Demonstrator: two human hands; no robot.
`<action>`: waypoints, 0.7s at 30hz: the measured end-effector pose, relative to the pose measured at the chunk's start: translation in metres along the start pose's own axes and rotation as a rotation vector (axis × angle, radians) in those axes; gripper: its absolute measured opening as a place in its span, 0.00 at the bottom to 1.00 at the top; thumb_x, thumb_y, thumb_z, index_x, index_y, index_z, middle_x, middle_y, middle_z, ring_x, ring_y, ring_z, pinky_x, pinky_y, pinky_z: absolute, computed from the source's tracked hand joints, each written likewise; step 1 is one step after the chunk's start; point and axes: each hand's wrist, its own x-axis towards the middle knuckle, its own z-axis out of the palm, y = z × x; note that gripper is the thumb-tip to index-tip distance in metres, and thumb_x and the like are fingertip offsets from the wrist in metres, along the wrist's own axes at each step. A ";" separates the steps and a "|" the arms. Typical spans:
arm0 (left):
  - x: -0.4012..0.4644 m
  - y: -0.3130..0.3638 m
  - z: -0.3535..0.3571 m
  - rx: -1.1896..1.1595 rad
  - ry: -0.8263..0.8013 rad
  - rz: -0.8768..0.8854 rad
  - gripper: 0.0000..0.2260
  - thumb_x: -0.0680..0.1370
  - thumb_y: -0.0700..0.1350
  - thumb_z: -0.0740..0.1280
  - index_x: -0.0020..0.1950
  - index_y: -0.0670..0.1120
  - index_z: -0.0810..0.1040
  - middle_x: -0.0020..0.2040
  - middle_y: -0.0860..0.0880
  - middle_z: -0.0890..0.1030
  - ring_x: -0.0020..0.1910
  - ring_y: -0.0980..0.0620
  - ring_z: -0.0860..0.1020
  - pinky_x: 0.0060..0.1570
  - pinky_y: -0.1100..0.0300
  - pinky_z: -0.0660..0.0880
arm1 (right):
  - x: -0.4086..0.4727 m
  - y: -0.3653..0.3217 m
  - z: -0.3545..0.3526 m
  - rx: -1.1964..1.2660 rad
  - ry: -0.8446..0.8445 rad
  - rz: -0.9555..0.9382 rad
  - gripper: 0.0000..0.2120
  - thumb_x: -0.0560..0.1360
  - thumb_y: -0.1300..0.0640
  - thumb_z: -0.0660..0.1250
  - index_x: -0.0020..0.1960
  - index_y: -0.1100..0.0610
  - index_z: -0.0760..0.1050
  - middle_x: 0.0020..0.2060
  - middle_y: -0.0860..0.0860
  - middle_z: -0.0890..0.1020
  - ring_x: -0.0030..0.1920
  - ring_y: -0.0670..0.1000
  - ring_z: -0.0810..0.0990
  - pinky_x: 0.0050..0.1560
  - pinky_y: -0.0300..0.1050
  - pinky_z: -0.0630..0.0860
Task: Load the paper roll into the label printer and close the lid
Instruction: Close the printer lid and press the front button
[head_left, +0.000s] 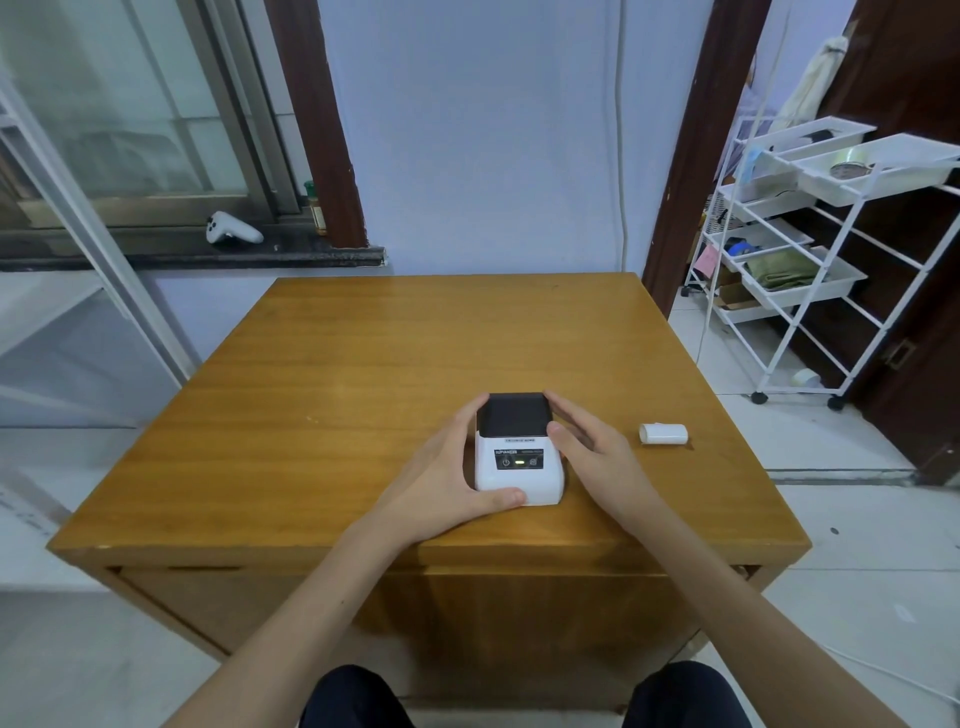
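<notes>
- The label printer (519, 457) sits near the front middle of the wooden table (363, 353), a small white box with a dark lid (513, 414) on its far half. The lid looks shut, and a green light shows on the front panel.
- The left hand (447, 467) cups the printer's left side, fingers spread up toward the lid's corner at 12 o'clock and the thumb pressed against the near front corner.
- The right hand (587, 447) lies open along the right side, fingertips touching the lid's far right corner, thumb by its near edge. Neither hand has lifted anything.
- The paper roll (663, 434) lies on its side at 3 o'clock from the printer, just beyond the right hand and apart from it.
- The printer looks like light, rigid, smooth plastic, so it could slide when pried; steadying the body with one hand while the other lifts the lid's edge seems wise.
- The roll is probably very light, firm across its width, free to roll and liable to unwind; pinching it by its two flat ends should keep it wound.
</notes>
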 end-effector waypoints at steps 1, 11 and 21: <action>0.000 0.000 0.000 0.001 0.000 -0.001 0.53 0.64 0.69 0.75 0.80 0.63 0.47 0.77 0.56 0.65 0.71 0.56 0.67 0.70 0.50 0.68 | 0.000 0.000 0.000 -0.002 0.001 0.000 0.20 0.80 0.53 0.61 0.71 0.43 0.68 0.51 0.30 0.76 0.52 0.26 0.75 0.49 0.27 0.73; 0.000 -0.001 0.000 0.005 0.000 -0.007 0.53 0.63 0.71 0.74 0.79 0.64 0.46 0.77 0.56 0.65 0.72 0.56 0.67 0.70 0.48 0.68 | -0.001 -0.002 -0.001 -0.007 -0.010 -0.010 0.20 0.80 0.53 0.60 0.71 0.43 0.67 0.54 0.34 0.75 0.54 0.31 0.74 0.50 0.29 0.73; 0.001 -0.002 0.000 -0.005 0.007 -0.002 0.52 0.64 0.69 0.75 0.79 0.64 0.48 0.76 0.57 0.67 0.70 0.57 0.69 0.69 0.50 0.69 | -0.002 -0.006 -0.001 -0.024 -0.032 0.005 0.20 0.81 0.53 0.57 0.73 0.44 0.65 0.61 0.38 0.73 0.55 0.30 0.72 0.48 0.22 0.68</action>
